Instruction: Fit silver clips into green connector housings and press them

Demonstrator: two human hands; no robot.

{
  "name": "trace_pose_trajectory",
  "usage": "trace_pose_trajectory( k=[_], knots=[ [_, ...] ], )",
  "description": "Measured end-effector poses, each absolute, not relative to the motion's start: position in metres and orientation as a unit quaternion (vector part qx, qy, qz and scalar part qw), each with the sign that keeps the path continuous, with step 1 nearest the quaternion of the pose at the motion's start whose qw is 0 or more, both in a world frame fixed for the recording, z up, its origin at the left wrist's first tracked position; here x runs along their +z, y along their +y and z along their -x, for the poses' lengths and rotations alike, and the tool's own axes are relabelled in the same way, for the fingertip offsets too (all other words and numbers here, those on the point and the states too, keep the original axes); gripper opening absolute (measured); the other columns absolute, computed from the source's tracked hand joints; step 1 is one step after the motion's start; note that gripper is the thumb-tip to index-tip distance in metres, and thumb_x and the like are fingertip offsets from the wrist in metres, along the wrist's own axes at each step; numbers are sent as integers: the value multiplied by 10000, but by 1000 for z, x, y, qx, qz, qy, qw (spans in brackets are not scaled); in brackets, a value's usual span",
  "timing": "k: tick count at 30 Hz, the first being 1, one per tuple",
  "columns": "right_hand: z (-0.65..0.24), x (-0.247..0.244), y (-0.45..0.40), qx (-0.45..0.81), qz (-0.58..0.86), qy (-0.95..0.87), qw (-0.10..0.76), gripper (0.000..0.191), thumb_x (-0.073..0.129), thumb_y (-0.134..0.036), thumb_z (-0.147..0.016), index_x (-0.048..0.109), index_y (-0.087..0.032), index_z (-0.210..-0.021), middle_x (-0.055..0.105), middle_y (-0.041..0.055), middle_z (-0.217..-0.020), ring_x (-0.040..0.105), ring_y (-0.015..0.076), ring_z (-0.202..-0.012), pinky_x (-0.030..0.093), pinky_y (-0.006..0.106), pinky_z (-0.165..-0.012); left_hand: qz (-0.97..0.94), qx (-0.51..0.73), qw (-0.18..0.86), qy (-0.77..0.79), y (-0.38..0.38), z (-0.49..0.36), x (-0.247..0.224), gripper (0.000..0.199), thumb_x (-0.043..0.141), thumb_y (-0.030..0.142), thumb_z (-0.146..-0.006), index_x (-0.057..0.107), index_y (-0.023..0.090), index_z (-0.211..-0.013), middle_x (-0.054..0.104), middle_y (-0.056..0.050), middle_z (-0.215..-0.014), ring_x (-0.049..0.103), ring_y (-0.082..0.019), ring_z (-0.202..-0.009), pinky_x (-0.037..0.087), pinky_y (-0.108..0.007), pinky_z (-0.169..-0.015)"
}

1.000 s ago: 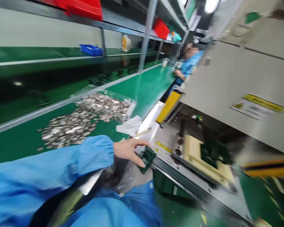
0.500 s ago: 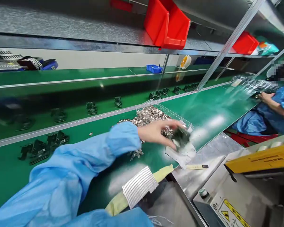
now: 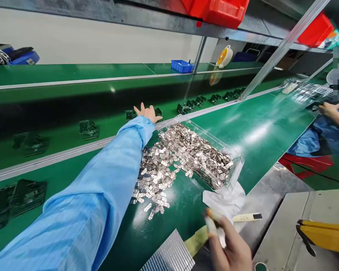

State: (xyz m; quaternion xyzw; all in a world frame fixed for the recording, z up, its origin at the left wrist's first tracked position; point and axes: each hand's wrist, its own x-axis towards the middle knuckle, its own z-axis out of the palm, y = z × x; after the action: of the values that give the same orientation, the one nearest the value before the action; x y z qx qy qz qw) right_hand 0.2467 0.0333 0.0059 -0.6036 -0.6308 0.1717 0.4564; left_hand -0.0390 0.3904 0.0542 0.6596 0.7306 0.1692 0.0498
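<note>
My left hand (image 3: 147, 113) reaches over the green conveyor belt with its fingers spread, holding nothing. Beside it on the belt lie dark parts (image 3: 130, 115), one of them partly hidden under the fingers. My right hand (image 3: 228, 242) is low at the right, thumb and fingertip pressed together in whitish covers; blur hides whatever is between them. Near it lie a silver ribbed block (image 3: 172, 254) on a yellowish strip (image 3: 197, 241) and a white cloth (image 3: 226, 201). Small metal pieces fill a clear tray (image 3: 237, 171), and a loose pile of them (image 3: 156, 175) spreads beside it.
More dark parts (image 3: 28, 195) sit on the green table at the left, and others (image 3: 190, 105) along the belt. A metal shelf with red bins (image 3: 223, 13) hangs above. At right are a slanted post (image 3: 285, 45), a yellow-edged machine (image 3: 324, 235) and another person's hand (image 3: 332, 111).
My left hand has moved left and away onto the belt and let go of the dark part. My right hand has come into view at the bottom. The view has shifted.
</note>
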Motion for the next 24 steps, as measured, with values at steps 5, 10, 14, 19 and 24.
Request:
trace_pose_trajectory(
  k=[5,10,14,19,24],
  knots=[
    [-187,16,110,201,550,-732,348,179,479,-206,-898,657,-218,-876,639,39,-771,631,196,-675,489,293,-622,-632,166,-21,757,367,91,54,746,540,684,-783,486,206,-1353,334,-185,-1540,101,-463,-1449,73,-724,-1090],
    [-167,3,134,130,576,-775,224,175,501,-136,-838,655,-220,-854,617,42,-818,599,196,-678,417,279,-593,-608,143,50,780,349,126,56,665,558,564,-826,469,217,-1386,498,-185,-1348,528,-397,-1195,418,-494,-986],
    [-165,-4,130,124,564,-781,236,178,473,-136,-840,628,-221,-826,620,56,-861,597,208,-760,415,275,-632,-614,173,3,770,326,111,86,678,537,614,-824,476,230,-1380,516,-164,-1298,553,-388,-1154,437,-457,-957],
    [-169,-12,135,206,538,-734,360,91,496,-213,-806,562,-216,-743,603,51,-784,554,202,-690,420,296,-630,-736,205,-61,642,210,75,136,638,580,672,-785,582,240,-1254,614,-99,-1088,570,-323,-1067,462,-412,-900],
    [-183,-10,140,267,520,-690,426,177,478,-338,-872,594,-203,-872,644,17,-714,598,177,-635,503,286,-611,-797,181,22,575,61,57,101,543,607,601,-813,601,229,-1209,636,-98,-1048,595,-282,-963,496,-402,-799]
  ],
)
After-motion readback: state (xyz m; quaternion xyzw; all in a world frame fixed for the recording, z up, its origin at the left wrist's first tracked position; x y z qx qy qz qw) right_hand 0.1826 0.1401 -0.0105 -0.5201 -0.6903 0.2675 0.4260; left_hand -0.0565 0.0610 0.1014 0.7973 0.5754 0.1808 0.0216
